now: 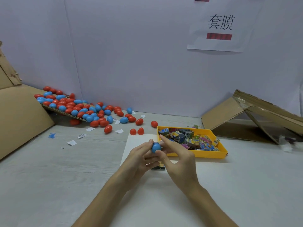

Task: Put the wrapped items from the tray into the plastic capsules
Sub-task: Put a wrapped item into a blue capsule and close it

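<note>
Pinching blue capsule (156,147) from both sides: left hand (139,158) curled round its left flank, fingertip on top; right hand (177,154) clamped on it with thumb on the near face, index finger straight out toward the tray. Held in the air over white sheet (139,140), just left of yellow tray (211,154). Cannot tell whether the halves are fully closed.

Wrapped items (188,138) heaped inside the tray, covering most of its floor. One small dark packet (158,167) flat on the sheet right under the hands, mostly hidden by them.

Around:
- open red capsule (136,131), two halves joined, at the sheet's far edge, just beyond the hands
- capsule pile (78,108), red and blue, far left, spilling off a cardboard flap (21,115) onto the table, with strays out toward the tray's far-left corner
- paper scraps (71,142) and a blue fragment (52,135) left of the sheet
- collapsed cardboard box (246,118) far right behind the tray, well apart from the hands
- printed sign (219,25) on the back wall, upper right

Edges: tray's left rim just beside the right fingers. Left side closed off by the cardboard, back by the wall. Open room on the near table either side of the forearms, and between sheet and cardboard with only scraps in it.
</note>
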`<state>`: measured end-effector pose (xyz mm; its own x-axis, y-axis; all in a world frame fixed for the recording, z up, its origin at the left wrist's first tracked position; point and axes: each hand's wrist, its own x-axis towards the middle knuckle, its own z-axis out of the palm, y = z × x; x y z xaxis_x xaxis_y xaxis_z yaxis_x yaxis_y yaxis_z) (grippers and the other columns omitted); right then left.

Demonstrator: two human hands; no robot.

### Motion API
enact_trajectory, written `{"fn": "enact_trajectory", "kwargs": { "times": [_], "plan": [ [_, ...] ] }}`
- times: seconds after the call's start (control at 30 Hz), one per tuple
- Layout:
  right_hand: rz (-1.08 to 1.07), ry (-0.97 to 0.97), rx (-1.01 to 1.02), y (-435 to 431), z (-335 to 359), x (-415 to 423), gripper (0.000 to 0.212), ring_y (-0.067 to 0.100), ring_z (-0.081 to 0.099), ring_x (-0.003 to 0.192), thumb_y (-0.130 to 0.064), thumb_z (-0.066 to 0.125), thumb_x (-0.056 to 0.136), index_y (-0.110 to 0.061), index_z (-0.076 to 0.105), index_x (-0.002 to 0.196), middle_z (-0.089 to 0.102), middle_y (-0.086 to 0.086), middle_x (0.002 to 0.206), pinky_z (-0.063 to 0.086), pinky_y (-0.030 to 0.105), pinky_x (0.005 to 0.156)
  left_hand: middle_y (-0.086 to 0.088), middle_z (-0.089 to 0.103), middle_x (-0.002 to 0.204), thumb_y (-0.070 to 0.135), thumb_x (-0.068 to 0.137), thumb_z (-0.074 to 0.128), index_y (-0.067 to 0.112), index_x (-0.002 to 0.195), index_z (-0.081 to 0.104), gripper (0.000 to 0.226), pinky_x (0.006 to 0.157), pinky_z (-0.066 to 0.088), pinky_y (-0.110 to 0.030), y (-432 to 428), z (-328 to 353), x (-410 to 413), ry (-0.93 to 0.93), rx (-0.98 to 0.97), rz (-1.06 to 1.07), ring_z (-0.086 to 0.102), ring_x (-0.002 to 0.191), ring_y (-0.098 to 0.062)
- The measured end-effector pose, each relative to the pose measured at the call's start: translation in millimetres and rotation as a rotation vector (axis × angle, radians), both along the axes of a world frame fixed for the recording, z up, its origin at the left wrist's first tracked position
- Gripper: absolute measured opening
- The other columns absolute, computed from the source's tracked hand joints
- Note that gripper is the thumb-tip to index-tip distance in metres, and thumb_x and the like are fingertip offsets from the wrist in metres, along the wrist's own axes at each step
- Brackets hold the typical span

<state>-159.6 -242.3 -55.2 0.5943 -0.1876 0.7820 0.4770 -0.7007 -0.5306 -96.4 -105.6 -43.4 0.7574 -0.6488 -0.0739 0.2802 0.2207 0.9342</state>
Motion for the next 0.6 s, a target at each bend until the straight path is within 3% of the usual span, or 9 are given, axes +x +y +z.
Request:
{"fn": "enact_trajectory", "kwargs": {
  "times": [0.13, 0.3, 0.6],
  "plan": [
    [0.007, -0.018, -0.035, -2.3, -0.5, 0.7, 0.03, 0.002, 0.065, 0.096, -0.023, 0.073, 0.085, -0.011, 0.073, 0.112, 0.072, -0.01, 0.102, 0.053, 0.016, 0.083, -0.002, 0.076, 0.107, 0.057, 0.085, 0.058, 0.023, 0.112, 0.07, 0.045, 0.068, 0.056, -0.018, -2.8, -0.2, -0.5, -0.023, 0.063, 0.055, 0.072, 0.099, -0.015],
    [0.003, -0.022, 0.029, -5.8, -0.2, 1.8, 0.03, 0.0, 0.066, 0.093, -0.013, 0.079, 0.079, -0.011, 0.075, 0.108, 0.072, -0.012, 0.099, 0.052, 0.015, 0.082, -0.007, 0.074, 0.109, 0.05, 0.088, 0.055, 0.024, 0.118, 0.067, 0.041, 0.078, 0.057, -0.028, 0.7, 3.1, 1.3, -0.023, 0.03, 0.092, 0.073, 0.093, -0.019],
    [0.106, 0.117, 0.291, -6.0, 3.3, -0.2, 0.025, 0.01, 0.071, 0.09, -0.025, 0.073, 0.079, -0.019, 0.076, 0.103, 0.076, -0.011, 0.091, 0.057, 0.024, 0.076, -0.004, 0.072, 0.117, 0.028, 0.082, 0.067, 0.026, 0.108, 0.077, 0.028, 0.081, 0.057, -0.026, 3.6, 7.2, -0.5, -0.041, -0.095, 0.043, 0.069, 0.109, -0.021]
  ]
}}
